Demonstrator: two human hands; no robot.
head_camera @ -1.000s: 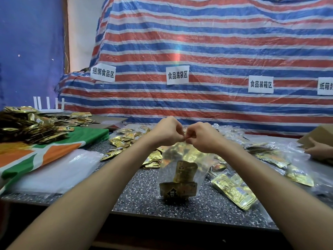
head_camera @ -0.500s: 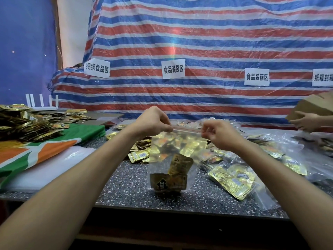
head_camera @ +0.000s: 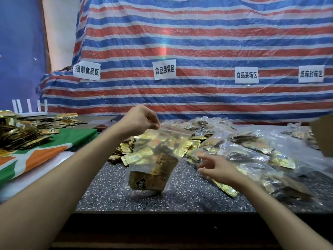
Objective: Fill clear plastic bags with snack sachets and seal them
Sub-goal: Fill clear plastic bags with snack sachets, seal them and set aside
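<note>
Since half a second ago the right hand point(head_camera: 218, 169) has let go of the bag point(head_camera: 162, 141) and dropped low to the right. Its fingers point(head_camera: 207, 162) are spread and hold nothing, over the near edge of the filled bags point(head_camera: 252, 150) heaped on the right of the tabletop point(head_camera: 189, 197). The left hand point(head_camera: 142, 120) has stayed up at the bag's top left corner and pinches it there between thumb and fingers point(head_camera: 153, 121), so the bag hangs tilted from that one corner, in the middle of the scene. Its bottom is at the tabletop or just above it; I cannot tell which.

Gold sachets point(head_camera: 153, 177) sit in the lower part of the bag, and the red zip strip point(head_camera: 173, 128) along its top looks flat and closed, so this bag seems filled and sealed. Setting it with the filled bags is probably what remains for it. Much is left overall: loose sachets point(head_camera: 126, 150) lie just behind the bag, and a larger heap point(head_camera: 19, 134) sits far left on a green and orange cloth point(head_camera: 54, 147).
</note>
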